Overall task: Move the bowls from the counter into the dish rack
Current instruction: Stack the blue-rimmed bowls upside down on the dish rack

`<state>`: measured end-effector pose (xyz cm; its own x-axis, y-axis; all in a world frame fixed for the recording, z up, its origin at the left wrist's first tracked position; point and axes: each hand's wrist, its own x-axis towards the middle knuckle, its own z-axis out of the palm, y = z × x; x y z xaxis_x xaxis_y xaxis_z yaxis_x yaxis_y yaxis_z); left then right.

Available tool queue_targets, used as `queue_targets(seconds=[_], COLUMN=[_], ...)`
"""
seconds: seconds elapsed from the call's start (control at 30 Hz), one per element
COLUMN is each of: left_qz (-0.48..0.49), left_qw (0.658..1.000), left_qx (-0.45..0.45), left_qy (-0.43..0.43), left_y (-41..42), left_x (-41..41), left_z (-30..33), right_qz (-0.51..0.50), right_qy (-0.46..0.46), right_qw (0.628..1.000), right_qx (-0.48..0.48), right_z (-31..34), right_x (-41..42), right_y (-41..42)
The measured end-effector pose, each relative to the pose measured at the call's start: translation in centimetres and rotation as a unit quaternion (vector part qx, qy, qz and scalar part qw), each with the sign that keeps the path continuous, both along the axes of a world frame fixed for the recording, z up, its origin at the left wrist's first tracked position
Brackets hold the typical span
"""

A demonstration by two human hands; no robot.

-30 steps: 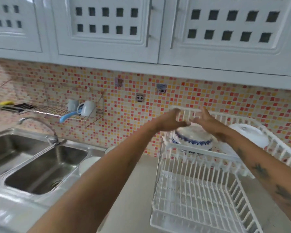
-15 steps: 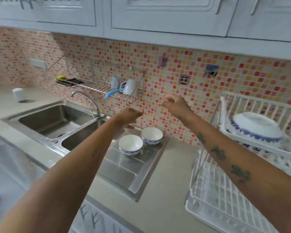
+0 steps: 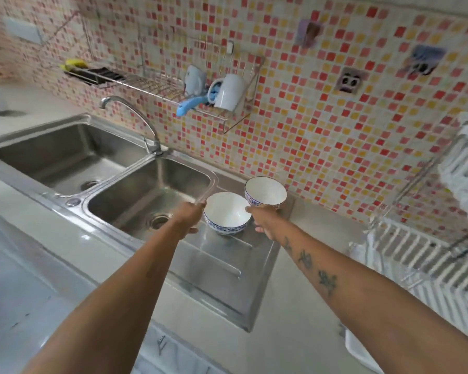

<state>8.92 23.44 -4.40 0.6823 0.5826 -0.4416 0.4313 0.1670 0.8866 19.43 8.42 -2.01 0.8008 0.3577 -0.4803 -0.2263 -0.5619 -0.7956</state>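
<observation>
Two white bowls with blue patterned outsides stand upright on the steel drainboard (image 3: pixel 222 268) right of the sink. The nearer bowl (image 3: pixel 226 213) sits between my hands. My left hand (image 3: pixel 190 215) is at its left rim and my right hand (image 3: pixel 264 219) at its right rim, fingers apart; neither has a clear grip. The farther bowl (image 3: pixel 265 192) stands just behind, close to the wall. The white plastic dish rack (image 3: pixel 427 255) is at the far right, partly cut off by the frame edge.
A double steel sink (image 3: pixel 97 168) with a curved tap (image 3: pixel 135 117) lies to the left. A wire wall shelf (image 3: pixel 157 85) above holds a white mug (image 3: pixel 230 91) and a blue-handled brush. The tiled wall stands close behind the bowls. Grey counter runs along the front.
My view swung left from the rack to the sink. Both hands left the bowl in the rack, came across and dropped down to either side of the nearer bowl.
</observation>
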Motion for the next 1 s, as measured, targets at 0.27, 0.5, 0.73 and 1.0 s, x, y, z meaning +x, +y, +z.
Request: queue_targets(seconds=[0.27,0.5,0.73,1.0], left_qz=[-0.011,-0.042,-0.044,-0.065], left_qw=[0.998,0.999,0.999,0.997], left_qx=[0.059,0.008,0.01,0.016], left_qy=[0.002,0.018,0.03,-0.027], left_y=[3.3,2.8,3.1,2.1], left_x=[6.6,7.8,7.9,6.2], left_z=[-3.9,-6.5,-7.5,-2.5], right_qz=[-0.026,-0.042,-0.068,-0.049], right_qy=[0.033,0.065,0.064,0.012], right_qw=[0.999,0.997,0.994,0.998], right_qx=[-0.032,0.011,0.055,0.043], right_z=[-5.3,-9.1,-9.1,-3.3], right_x=[4.9,6.2,5.3,4.4], right_y=[3.6,5.0,4.9,2.6])
